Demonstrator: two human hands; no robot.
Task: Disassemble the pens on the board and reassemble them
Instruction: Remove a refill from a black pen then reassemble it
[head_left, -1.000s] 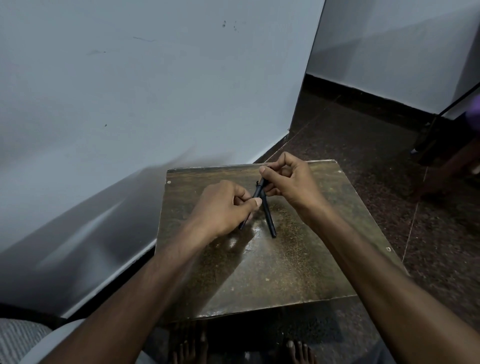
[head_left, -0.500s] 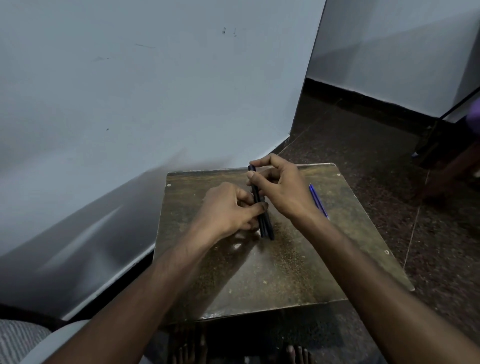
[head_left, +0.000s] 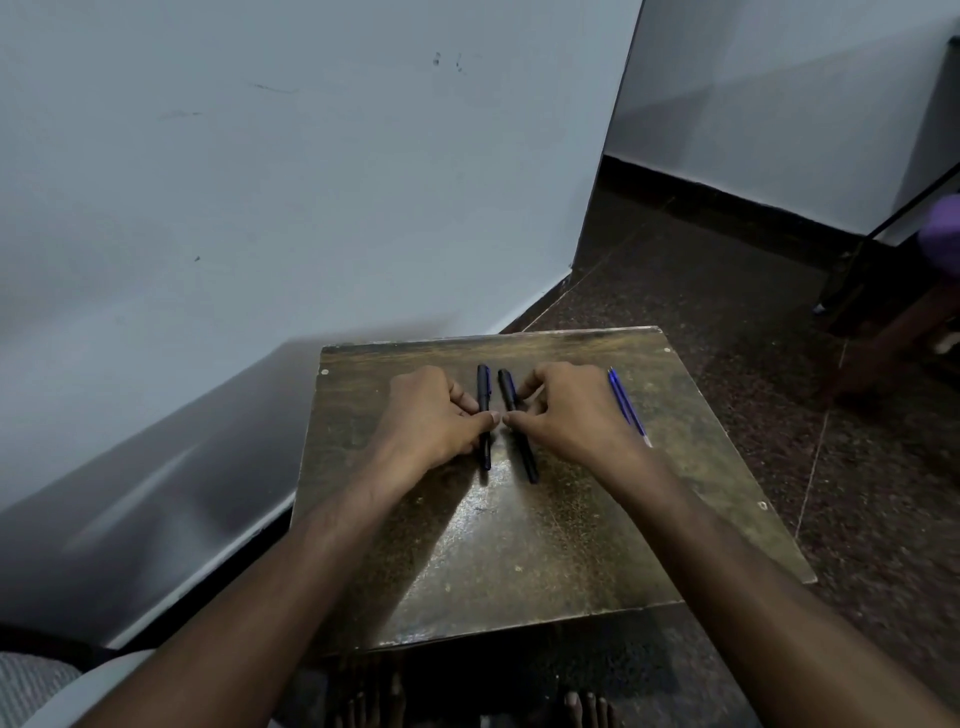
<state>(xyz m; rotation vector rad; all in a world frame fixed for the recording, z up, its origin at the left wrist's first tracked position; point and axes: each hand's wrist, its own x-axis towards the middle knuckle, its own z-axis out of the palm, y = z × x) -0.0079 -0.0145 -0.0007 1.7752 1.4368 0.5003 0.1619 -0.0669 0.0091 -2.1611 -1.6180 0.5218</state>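
Observation:
Two black pens lie side by side on the brown board (head_left: 545, 561), both capped. My left hand (head_left: 431, 415) pinches the left black pen (head_left: 484, 395) at its middle with thumb and fingers. My right hand (head_left: 566, 410) pinches the right black pen (head_left: 510, 389) the same way; that pen slants slightly to the lower right. The two thumbs nearly touch between the pens. A blue pen (head_left: 626, 402) lies on the board just right of my right hand, untouched.
The board sits low above a dark speckled floor (head_left: 727, 291), close to a pale wall (head_left: 260, 208) on the left. My bare toes (head_left: 374, 701) show under its near edge. Dark furniture legs (head_left: 852, 291) stand at the far right.
The two black pens were held together, crossed then upright, in both hands. Now they are apart and lie on the board, one under each hand. The camera tilted, showing more of the board.

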